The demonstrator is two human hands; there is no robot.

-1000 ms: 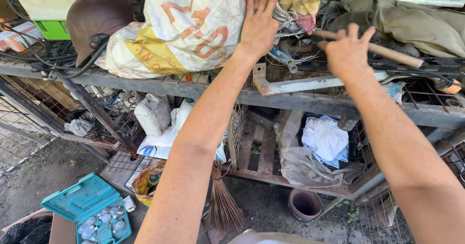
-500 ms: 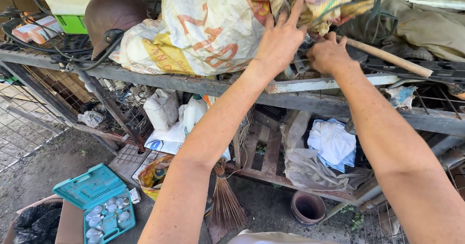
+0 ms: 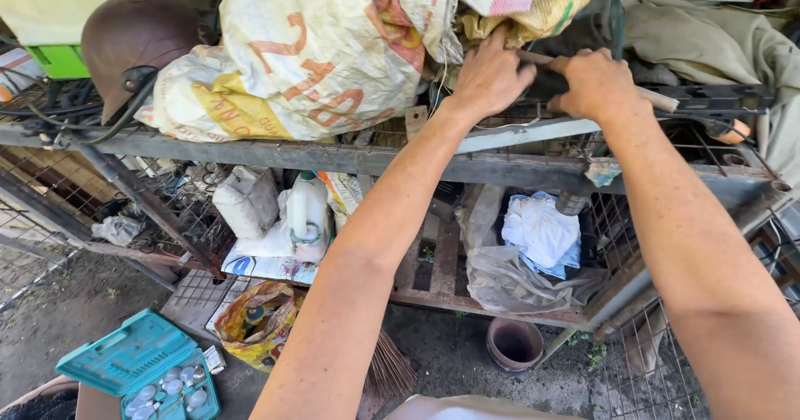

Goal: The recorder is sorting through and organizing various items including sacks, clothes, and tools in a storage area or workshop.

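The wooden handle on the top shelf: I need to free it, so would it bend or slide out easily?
The wooden handle looks straight and rigid, so probably stiff. Both the left hand and right hand are closed around it. Rags and sacks crowd it, so it may snag.

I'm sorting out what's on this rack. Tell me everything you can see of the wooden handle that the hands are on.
The wooden handle is a pale, round, bare-wood stick lying nearly level on the top shelf, sloping slightly down to the right. The right hand is closed around its middle; the left hand grips near its left end, under the yellow sacking. Its blunt right end rests over a dark metal bar. Whatever head it has is hidden.
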